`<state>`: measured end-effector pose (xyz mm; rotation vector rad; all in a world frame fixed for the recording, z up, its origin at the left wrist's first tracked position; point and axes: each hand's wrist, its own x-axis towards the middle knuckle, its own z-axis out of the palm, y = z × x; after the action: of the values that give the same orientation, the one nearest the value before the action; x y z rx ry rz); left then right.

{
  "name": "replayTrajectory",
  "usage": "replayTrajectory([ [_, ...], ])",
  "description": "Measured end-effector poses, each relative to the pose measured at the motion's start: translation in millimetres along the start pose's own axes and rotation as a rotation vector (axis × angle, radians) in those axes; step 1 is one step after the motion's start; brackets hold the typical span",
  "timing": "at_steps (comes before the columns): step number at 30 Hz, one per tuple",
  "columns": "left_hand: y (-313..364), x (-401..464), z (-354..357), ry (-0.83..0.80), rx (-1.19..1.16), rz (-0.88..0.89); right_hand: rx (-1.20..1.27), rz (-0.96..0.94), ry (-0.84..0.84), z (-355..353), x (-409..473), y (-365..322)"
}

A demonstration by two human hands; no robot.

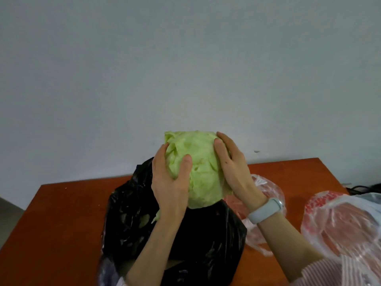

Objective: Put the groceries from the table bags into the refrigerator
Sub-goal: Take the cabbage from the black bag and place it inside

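Observation:
A pale green cabbage (201, 162) is held up above the open black plastic bag (144, 223) on the table. My left hand (170, 178) grips its left side, thumb across the front. Against its right side lies my right hand (231, 162), fingers curled round it, with a light blue band on the wrist. Inside the black bag a bit of green leaf shows; the rest of its contents are hidden.
The reddish-brown table (61, 223) stands against a plain grey wall. Two translucent bags with red print lie to the right: one (268, 188) behind my right wrist, one (340, 223) at the right edge. Dark cables lie at the far right.

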<state>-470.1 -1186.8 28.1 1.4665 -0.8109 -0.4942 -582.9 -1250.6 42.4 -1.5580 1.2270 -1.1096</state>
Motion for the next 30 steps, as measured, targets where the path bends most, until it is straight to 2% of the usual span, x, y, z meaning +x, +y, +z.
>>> replayTrajectory([
  [8, 111, -41, -70, -0.053, -0.049, 0.227, 0.030, -0.153, 0.096, -19, -78, -117],
  [13, 142, -87, -120, -0.083, -0.129, 0.385, 0.010, -0.269, 0.213, -23, -156, -157],
  [16, 157, -114, -126, -0.141, -0.194, 0.433, -0.029, -0.311, 0.293, -40, -194, -172],
  [24, 203, -230, -63, -0.443, -0.406, 0.529, -0.183, -0.390, 0.645, -162, -302, -175],
  [30, 254, -389, 20, -0.758, -0.578, 0.567, -0.307, -0.342, 1.001, -309, -425, -161],
])
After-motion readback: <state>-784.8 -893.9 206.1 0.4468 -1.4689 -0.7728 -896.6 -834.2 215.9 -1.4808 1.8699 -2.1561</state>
